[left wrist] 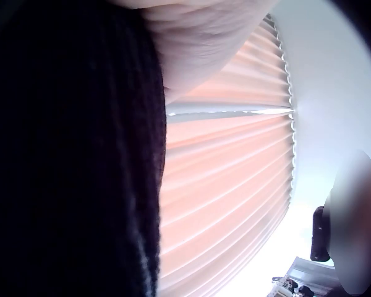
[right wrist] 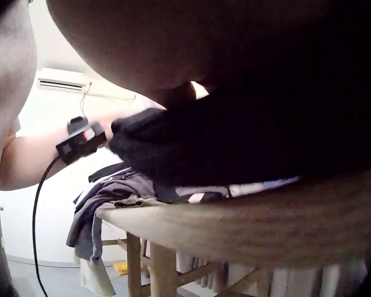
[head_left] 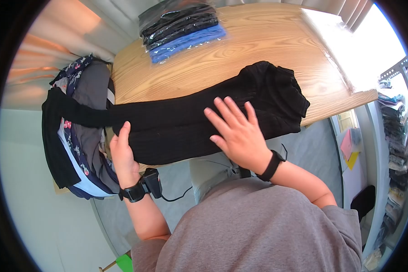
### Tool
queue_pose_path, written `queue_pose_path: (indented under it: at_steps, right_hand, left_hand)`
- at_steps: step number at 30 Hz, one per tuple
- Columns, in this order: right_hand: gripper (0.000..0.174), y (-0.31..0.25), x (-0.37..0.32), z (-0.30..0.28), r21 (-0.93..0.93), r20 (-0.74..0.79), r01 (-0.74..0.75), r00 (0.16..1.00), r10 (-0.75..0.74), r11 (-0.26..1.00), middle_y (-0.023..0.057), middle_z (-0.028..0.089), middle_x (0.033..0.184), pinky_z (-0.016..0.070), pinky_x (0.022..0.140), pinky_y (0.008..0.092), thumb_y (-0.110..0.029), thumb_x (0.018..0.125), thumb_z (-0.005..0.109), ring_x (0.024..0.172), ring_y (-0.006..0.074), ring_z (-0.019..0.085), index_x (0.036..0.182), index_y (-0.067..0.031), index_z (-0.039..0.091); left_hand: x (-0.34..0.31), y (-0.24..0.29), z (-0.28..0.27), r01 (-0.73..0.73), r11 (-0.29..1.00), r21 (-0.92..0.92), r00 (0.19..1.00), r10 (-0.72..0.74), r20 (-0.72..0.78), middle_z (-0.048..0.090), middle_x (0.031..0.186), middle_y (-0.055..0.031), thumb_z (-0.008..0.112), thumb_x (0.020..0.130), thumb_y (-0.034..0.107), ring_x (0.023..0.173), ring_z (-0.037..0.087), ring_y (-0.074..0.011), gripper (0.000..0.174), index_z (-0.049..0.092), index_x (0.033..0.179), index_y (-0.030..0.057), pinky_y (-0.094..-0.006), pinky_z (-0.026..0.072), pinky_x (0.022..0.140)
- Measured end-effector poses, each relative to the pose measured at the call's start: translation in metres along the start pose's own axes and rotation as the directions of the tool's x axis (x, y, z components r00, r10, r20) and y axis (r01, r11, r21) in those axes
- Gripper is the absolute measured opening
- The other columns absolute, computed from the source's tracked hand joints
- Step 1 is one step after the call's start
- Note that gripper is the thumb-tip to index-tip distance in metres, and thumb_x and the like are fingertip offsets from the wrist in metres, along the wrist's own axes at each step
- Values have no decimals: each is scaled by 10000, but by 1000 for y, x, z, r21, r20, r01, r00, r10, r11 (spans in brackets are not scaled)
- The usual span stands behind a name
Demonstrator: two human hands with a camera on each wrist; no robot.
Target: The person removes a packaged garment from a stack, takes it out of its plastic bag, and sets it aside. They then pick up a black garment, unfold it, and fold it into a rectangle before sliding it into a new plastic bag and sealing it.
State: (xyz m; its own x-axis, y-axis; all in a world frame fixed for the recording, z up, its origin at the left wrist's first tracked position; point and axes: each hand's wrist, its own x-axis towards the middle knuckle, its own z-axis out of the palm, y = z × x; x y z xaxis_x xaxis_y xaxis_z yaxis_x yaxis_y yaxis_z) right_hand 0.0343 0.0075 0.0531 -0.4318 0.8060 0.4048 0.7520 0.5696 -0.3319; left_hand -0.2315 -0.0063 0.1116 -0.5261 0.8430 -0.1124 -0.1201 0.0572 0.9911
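Note:
A black ribbed knit top lies folded into a long strip across the front of the wooden table. Its bunched end is at the right, and a sleeve trails left over a clothes pile. My left hand grips the near left corner, thumb on top and fingers hidden beneath. Spread fingers of my right hand rest flat on the cloth near the bunched part. Dark fabric fills the left side of the left wrist view. From the right wrist, the black cloth appears above the table edge.
Mixed clothes hang over the table's left end. At the back stand clear-bagged black and blue garments. Shiny clear plastic covers the right end, with a shelf of packaged goods beyond. A cable hangs from the left wrist's device.

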Motion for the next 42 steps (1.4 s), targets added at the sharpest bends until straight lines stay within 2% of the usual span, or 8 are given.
queue_pose_path:
  at_steps: [10,15,23,27,34,36,40,42]
  right_hand:
    - [513,-1,3,21,146,-6,36,999,-36,989,132,407,1417,230,1087,492,-342,935,475,1348,275,322,1392,-122,400]
    - [449,23,4,35,665,-20,-62,995,100,745,175,456,1342,288,1063,426,-66,875,506,1288,298,383,1320,-36,452]
    - [305,44,0,17,970,-102,19,937,334,242,95,567,1080,436,893,323,61,847,519,1006,198,519,1142,-15,532]
    - [400,52,-8,27,948,80,-151,965,250,279,128,424,1369,301,1076,308,-41,947,426,1271,200,391,1340,19,388]
    - [430,58,-11,49,790,-91,46,995,43,611,130,367,1432,260,1110,309,-78,971,404,1322,200,345,1383,24,337]
    - [429,53,-7,21,965,81,-130,974,213,228,121,397,1416,322,1076,308,-93,963,434,1284,203,398,1373,12,365]
    - [392,58,-12,16,924,4,-64,987,159,377,103,477,1349,384,1023,311,-94,954,462,1208,196,475,1331,6,427]
    - [356,65,-17,3,828,544,-506,829,130,-241,88,535,1287,409,988,300,-92,943,482,1159,176,511,1284,10,475]
  left_hand:
    - [-6,66,113,-125,990,-61,943,138,304,653,953,-60,611,897,158,817,624,-115,215,616,1002,-30,-250,492,704]
    - [-5,51,203,-168,983,-76,844,184,505,663,905,-55,617,890,171,771,631,-125,204,633,994,-5,-254,496,694]
    - [2,-11,272,-201,914,352,677,-130,724,635,859,-58,567,925,262,739,549,-95,323,626,1021,-41,-266,452,686]
    - [-12,6,267,-55,832,552,559,-432,707,630,1050,-65,512,964,304,851,519,-60,363,595,1173,19,-244,434,699]
    - [-4,20,186,-889,350,296,334,52,941,418,1403,-206,488,942,282,1312,374,-364,450,484,1330,55,-404,281,1084]
    - [-4,12,165,-918,234,320,330,1,944,242,1500,-215,470,930,421,1385,208,-404,556,434,1385,103,-473,177,1120]
    - [-9,-10,152,-899,304,317,316,-53,947,110,1540,-194,463,915,485,1408,97,-420,597,387,1425,183,-532,135,1119]
    - [-9,-12,156,-896,284,343,331,-91,939,119,1538,-195,479,905,488,1405,99,-429,591,396,1419,208,-560,145,1107]
